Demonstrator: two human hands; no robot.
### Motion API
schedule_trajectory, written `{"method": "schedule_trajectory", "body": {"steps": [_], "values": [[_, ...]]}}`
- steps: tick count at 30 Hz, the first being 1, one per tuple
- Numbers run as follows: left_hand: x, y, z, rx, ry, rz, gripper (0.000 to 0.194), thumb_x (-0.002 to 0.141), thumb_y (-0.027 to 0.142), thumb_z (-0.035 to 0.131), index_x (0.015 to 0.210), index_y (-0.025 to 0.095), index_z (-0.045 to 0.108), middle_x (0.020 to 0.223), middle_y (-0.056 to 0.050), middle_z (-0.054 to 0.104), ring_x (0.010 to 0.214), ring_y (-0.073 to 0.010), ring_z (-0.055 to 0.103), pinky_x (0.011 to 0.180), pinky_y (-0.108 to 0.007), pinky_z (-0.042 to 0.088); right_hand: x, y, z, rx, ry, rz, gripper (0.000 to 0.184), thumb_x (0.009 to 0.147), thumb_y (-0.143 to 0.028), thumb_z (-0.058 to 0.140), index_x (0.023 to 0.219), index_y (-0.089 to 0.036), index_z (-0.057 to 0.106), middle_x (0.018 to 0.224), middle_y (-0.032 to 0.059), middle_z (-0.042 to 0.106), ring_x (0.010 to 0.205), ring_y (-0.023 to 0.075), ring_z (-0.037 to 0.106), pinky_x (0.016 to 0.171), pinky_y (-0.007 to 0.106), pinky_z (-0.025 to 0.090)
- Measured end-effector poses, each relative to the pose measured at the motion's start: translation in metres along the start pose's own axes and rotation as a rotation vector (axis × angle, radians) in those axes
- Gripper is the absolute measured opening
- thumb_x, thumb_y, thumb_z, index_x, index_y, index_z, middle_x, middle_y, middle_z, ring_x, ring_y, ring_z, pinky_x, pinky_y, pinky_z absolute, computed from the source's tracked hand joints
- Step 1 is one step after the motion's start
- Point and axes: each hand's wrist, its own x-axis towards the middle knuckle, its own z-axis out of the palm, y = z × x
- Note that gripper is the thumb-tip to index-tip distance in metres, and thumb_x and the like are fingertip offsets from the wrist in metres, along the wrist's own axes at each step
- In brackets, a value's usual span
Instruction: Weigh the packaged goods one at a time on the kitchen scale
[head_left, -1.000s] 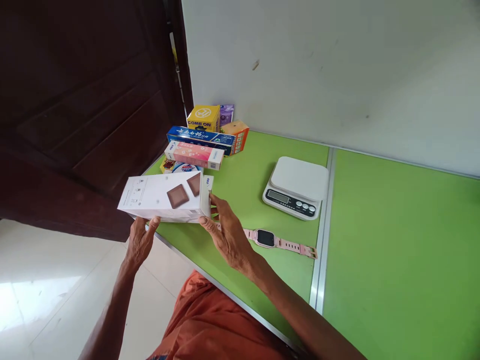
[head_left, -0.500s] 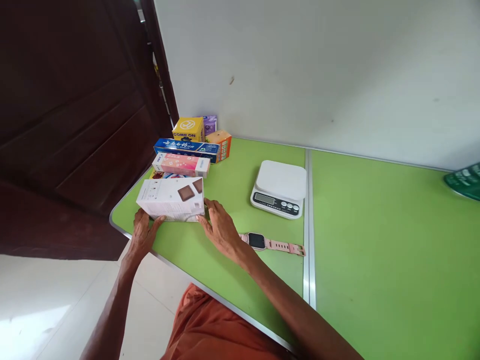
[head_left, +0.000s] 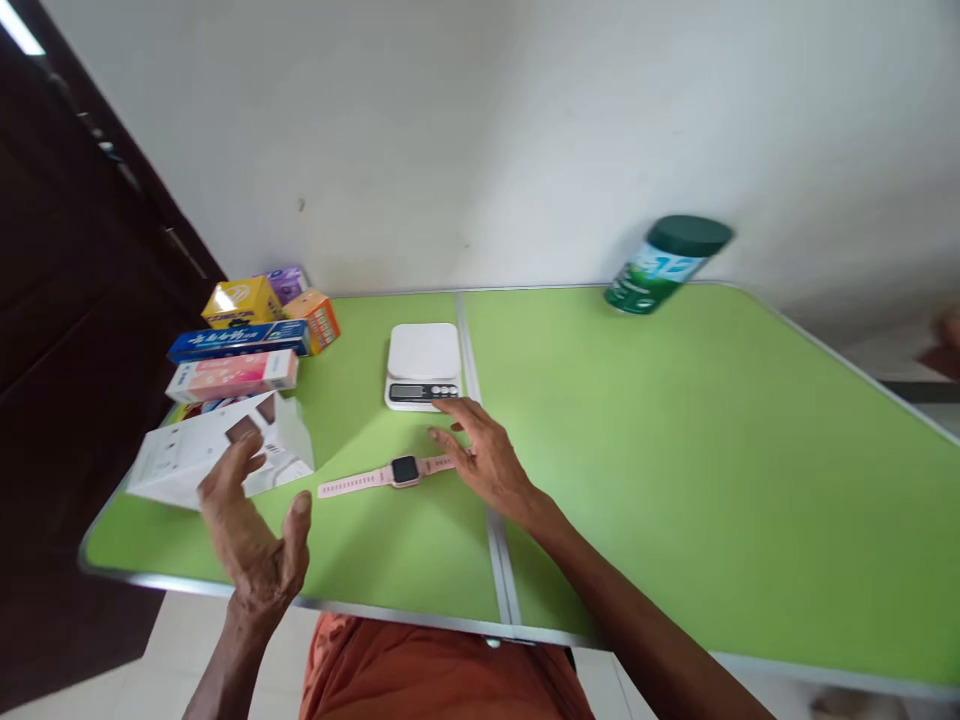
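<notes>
Two brown squares on white box, near left hand, spread wide; pink watch, dark-screened, laid flat, near right hand, also spread.

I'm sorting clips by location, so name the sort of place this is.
Probably a plain indoor room, perhaps in a home: a dark door at the left, a pale wall, and a green table along it.
</notes>
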Motion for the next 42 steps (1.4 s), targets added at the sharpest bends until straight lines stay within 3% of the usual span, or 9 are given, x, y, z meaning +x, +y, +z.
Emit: {"method": "schedule_trajectory", "body": {"steps": [5,8,11,14,23,29,33,37,42], "values": [[0.036,0.048,0.087,-0.24,-0.185,0.234,0.049,0.114,0.051,0.063,0.154,0.022,0.062,0.143,-0.018,0.071,0.126,-0.0319,0.072,0.098,-0.047,0.065,-0.023,0.068,-0.094,-0.218,0.373,0.155,0.043,0.113,-0.057,0.061,0.141,-0.026,0.073,0.137,0.0175,0.074,0.122,0.036,0.074,0.099,0.06,0.071],[0.038,0.074,0.129,-0.362,-0.346,0.282,0.047,0.116,0.05,0.061,0.154,0.023,0.063,0.143,-0.016,0.073,0.125,-0.0301,0.074,0.098,-0.047,0.067,-0.035,0.125,-0.146,-0.352,0.632,0.357,0.069,0.101,-0.071,0.068,0.148,-0.02,0.064,0.149,0.0242,0.064,0.138,0.0444,0.064,0.113,0.074,0.061],[0.031,0.095,0.156,-0.453,-0.477,0.289,0.043,0.116,0.047,0.062,0.153,0.024,0.064,0.141,-0.015,0.075,0.122,-0.0283,0.075,0.1,-0.047,0.069,-0.032,0.18,-0.189,-0.338,0.757,0.574,0.098,0.085,-0.079,0.079,0.154,-0.014,0.054,0.155,0.0286,0.055,0.144,0.0486,0.058,0.124,0.08,0.048],[0.024,0.106,0.167,-0.502,-0.555,0.263,0.039,0.115,0.041,0.065,0.15,0.026,0.067,0.142,-0.013,0.075,0.121,-0.0266,0.076,0.099,-0.045,0.07,-0.006,0.218,-0.217,-0.284,0.806,0.605,0.115,0.075,-0.083,0.086,0.16,-0.015,0.048,0.159,0.0272,0.051,0.151,0.0483,0.052,0.13,0.077,0.043],[0.038,0.093,0.161,-0.406,-0.584,0.203,0.033,0.113,0.037,0.068,0.144,0.028,0.073,0.133,-0.009,0.08,0.108,-0.0236,0.08,0.09,-0.041,0.072,0.099,0.261,-0.237,-0.182,0.975,0.649,0.148,0.066,-0.073,0.099,0.178,-0.008,0.026,0.178,0.0343,0.032,0.174,0.0492,0.026,0.141,0.07,0.029],[0.035,0.083,0.153,-0.409,-0.583,0.134,0.031,0.111,0.033,0.071,0.141,0.031,0.076,0.129,-0.006,0.083,0.105,-0.0222,0.082,0.086,-0.038,0.071,0.128,0.274,-0.251,-0.176,1.011,0.704,0.146,0.068,-0.045,0.101,0.18,-0.008,0.015,0.186,0.0323,0.024,0.177,0.0419,0.021,0.146,0.06,0.02],[0.039,0.097,0.159,-0.464,-0.629,0.082,0.027,0.112,0.034,0.07,0.137,0.03,0.077,0.125,-0.007,0.082,0.101,-0.0221,0.081,0.084,-0.039,0.071,0.135,0.27,-0.255,-0.14,0.996,0.72,0.138,0.074,-0.04,0.097,0.18,-0.005,0.016,0.184,0.0318,0.032,0.176,0.0394,0.027,0.145,0.055,0.023],[0.064,0.139,0.204,-0.598,-0.775,0.116,0.035,0.112,0.041,0.07,0.145,0.028,0.072,0.13,-0.011,0.077,0.11,-0.0244,0.079,0.092,-0.042,0.069,0.14,0.259,-0.256,-0.107,0.971,0.708,0.134,0.076,-0.041,0.096,0.179,-0.002,0.019,0.185,0.0319,0.032,0.174,0.0381,0.03,0.145,0.051,0.023],[0.103,0.204,0.32,-0.721,-0.96,0.059,0.052,0.108,0.056,0.071,0.148,0.023,0.064,0.152,-0.019,0.066,0.128,-0.0307,0.074,0.101,-0.047,0.067,0.144,0.272,-0.264,-0.117,0.96,0.678,0.131,0.074,-0.048,0.096,0.177,-0.007,0.025,0.182,0.0319,0.036,0.17,0.0423,0.034,0.142,0.061,0.028]]}}
